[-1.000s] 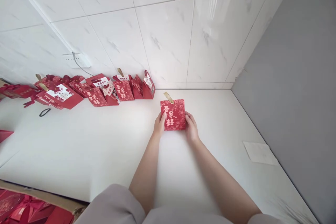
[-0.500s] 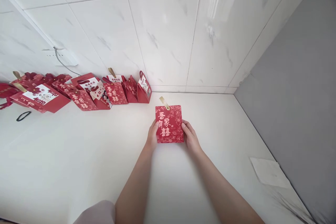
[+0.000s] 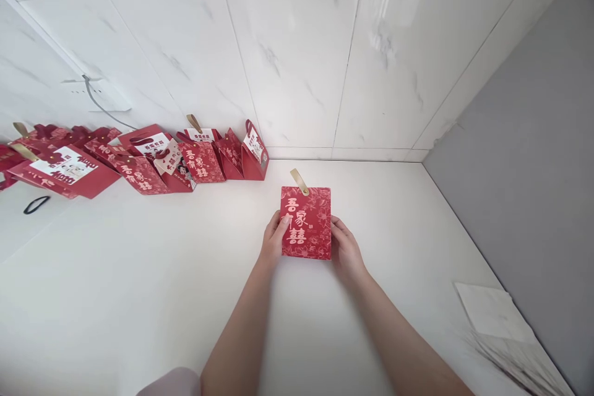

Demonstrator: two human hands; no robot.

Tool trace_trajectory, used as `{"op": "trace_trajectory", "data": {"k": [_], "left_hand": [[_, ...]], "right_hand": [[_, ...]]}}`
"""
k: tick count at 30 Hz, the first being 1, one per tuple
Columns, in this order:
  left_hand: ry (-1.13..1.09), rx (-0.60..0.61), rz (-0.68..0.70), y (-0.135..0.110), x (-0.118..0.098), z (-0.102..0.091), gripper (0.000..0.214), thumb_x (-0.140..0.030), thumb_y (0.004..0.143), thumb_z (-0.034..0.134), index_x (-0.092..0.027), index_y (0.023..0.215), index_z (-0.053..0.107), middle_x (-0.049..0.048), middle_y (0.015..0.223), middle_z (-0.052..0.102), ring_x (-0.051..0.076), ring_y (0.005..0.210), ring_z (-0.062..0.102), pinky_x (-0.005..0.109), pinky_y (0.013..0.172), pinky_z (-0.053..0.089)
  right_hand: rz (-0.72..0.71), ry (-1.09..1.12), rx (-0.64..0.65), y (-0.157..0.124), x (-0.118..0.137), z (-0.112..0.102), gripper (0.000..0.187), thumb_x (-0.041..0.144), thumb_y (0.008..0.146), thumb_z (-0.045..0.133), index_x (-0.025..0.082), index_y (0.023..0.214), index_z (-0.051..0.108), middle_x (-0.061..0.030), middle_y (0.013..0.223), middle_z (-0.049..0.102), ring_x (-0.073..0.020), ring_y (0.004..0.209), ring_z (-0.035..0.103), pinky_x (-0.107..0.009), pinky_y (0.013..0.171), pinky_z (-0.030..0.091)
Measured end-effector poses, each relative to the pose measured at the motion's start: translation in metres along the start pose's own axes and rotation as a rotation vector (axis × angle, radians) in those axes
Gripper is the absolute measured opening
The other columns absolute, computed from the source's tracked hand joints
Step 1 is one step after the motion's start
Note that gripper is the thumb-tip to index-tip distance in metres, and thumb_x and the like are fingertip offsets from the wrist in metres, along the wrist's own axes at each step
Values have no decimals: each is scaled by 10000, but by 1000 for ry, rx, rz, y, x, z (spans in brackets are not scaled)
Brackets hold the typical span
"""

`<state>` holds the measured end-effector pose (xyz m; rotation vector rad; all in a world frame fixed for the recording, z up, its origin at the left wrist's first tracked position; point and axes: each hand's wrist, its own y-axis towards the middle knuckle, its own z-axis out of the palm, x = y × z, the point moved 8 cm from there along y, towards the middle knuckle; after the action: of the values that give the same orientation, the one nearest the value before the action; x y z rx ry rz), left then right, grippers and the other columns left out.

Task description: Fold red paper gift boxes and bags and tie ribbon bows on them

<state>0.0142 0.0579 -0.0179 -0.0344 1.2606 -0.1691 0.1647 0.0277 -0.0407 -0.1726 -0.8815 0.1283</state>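
1. Red box (image 3: 310, 216) shows larger and lower in view than one second ago, while the row of similar boxes (image 3: 204, 164) has slid further left in frame.
2. Left hand (image 3: 273, 236) grasps the box's left edge, its thumb laid over the front near a printed character.
3. Right hand (image 3: 348, 250) grasps the opposite edge, fingertips against the side. Bare forearms reach in from below.
4. Box faces the camera nearly square, its top edge towards the wall. Front carries pale pink characters at left and a floral pattern. Gold strap (image 3: 299, 182) rises from the top edge, leaning left.
5. Position: over the tabletop (image 3: 185, 291), to the right of the row's end and apart from it. Cannot tell whether its base touches the surface.
6. Row stands along the tiled wall (image 3: 288, 43), some boxes overlapping, several with white labels.
7. Black loop (image 3: 36, 205) lies at far left, in front of the row. Grey cable (image 3: 111, 116) runs down from the wall socket (image 3: 99, 94) behind it.
8. White sheet (image 3: 492, 312) lies at right, beside the grey panel (image 3: 520, 124).
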Motion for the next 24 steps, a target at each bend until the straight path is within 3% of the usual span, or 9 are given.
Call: {"op": "trace_trajectory", "data": {"k": [4, 7, 11, 14, 16, 19, 21, 24], "left_hand": [[30, -34, 29, 0, -2, -2, 398, -513, 873, 555, -175, 1071, 620, 95, 1066, 691, 239, 938, 667, 323, 769, 526], [58, -28, 43, 1, -2, -1, 388, -523, 892, 513, -173, 1017, 626, 89, 1054, 690, 239, 948, 659, 323, 778, 518], [70, -142, 116, 6, -6, -12, 348, -471, 857, 589, -210, 1087, 607, 61, 1072, 678, 217, 962, 654, 307, 808, 510], [20, -222, 133, 9, -9, -21, 503, -435, 821, 647, -272, 1282, 528, 46, 1132, 669, 216, 1010, 648, 309, 828, 511], [-16, -182, 122, 10, -10, -19, 527, -436, 822, 648, -252, 1305, 544, 59, 1206, 655, 236, 1086, 626, 327, 888, 498], [-45, -88, 39, 10, -4, -14, 499, -528, 838, 594, -160, 1169, 662, 103, 1183, 678, 280, 1080, 633, 365, 917, 489], [-51, -41, -24, 10, 3, -12, 581, -626, 843, 517, -141, 1110, 693, 119, 1080, 718, 290, 966, 675, 383, 860, 509], [28, 38, -80, 10, 13, -10, 778, -780, 796, 384, -127, 1062, 713, 132, 811, 743, 265, 629, 676, 387, 641, 516]], "right_hand": [[-39, -25, -44, 3, 0, -5, 291, 468, 874, 594, 264, 1079, 624, -45, 1125, 667, -250, 992, 631, -357, 761, 507], [-123, -104, -75, -3, 7, -2, 396, 530, 894, 532, 300, 1215, 560, -51, 1222, 623, -263, 1103, 592, -406, 876, 495], [-358, -476, 32, -20, 26, 23, 646, 452, 847, 640, 340, 1427, 377, -35, 1500, 369, -264, 1380, 347, -451, 1126, 319], [-424, -661, 82, -24, 27, 33, 812, 432, 750, 743, 314, 1453, 353, -43, 1534, 293, -287, 1439, 223, -484, 1163, 258], [-396, -721, 74, -21, 24, 31, 838, 431, 678, 795, 305, 1414, 415, -69, 1477, 379, -317, 1389, 318, -507, 1121, 321], [-310, -738, 61, -14, 16, 26, 706, 436, 688, 778, 309, 1328, 509, -84, 1315, 552, -317, 1189, 537, -479, 955, 478], [-273, -723, 60, -12, 14, 24, 645, 441, 703, 765, 308, 1292, 537, -72, 1232, 621, -301, 1071, 610, -434, 847, 524], [-241, -773, 32, -10, 12, 18, 514, 483, 735, 732, 283, 1189, 598, -48, 1027, 709, -278, 866, 661, -401, 735, 517]]}}
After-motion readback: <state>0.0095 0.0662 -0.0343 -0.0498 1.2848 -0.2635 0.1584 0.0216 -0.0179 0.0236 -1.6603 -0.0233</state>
